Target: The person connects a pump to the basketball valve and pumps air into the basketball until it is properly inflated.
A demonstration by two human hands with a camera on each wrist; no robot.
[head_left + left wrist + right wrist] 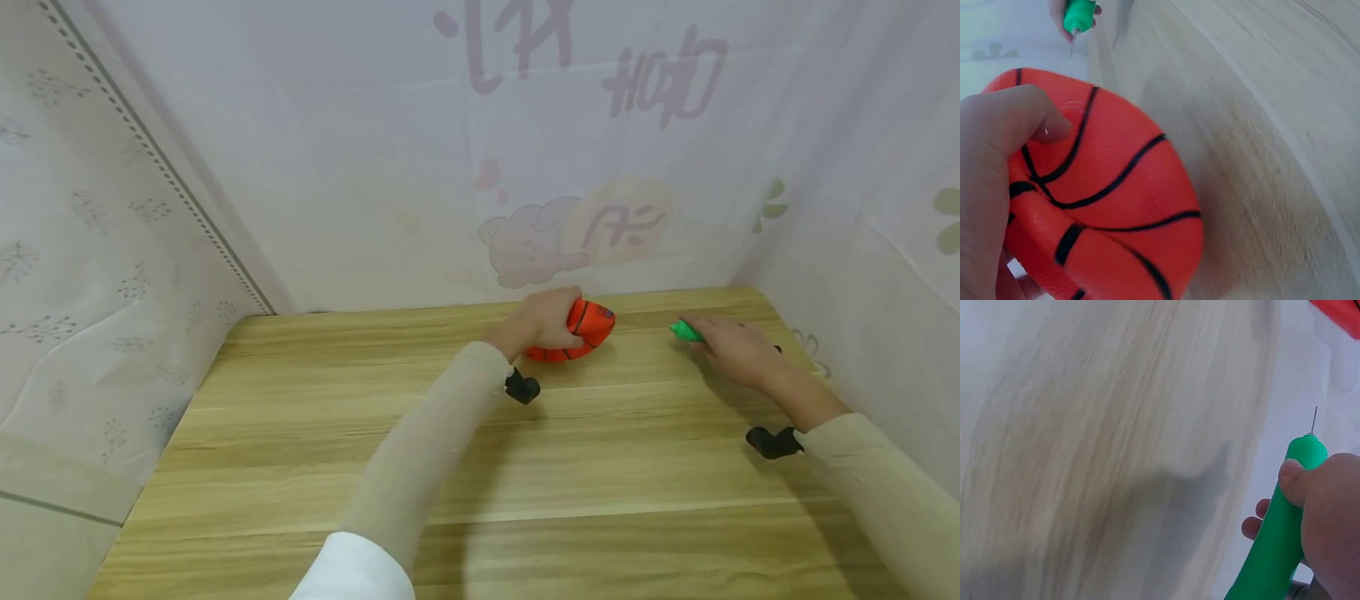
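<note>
A small orange-red toy basketball (592, 327) with black lines is in my left hand (550, 318). It looks soft and caved in, and in the left wrist view my thumb presses into the folded skin of the ball (1129, 162). To the right, my right hand (738, 348) grips a green ball pump (686, 331). A thin metal needle sticks out of the pump's (1275, 540) rounded end in the right wrist view, and my thumb lies along its body. Needle and ball are apart, with a stretch of tabletop between them.
Both hands are above the far part of a wood-grain table (300, 450). A pale printed cloth (360, 183) hangs behind the table, and similar sheets stand at the left and right sides. Black wrist-worn pieces show at both cuffs.
</note>
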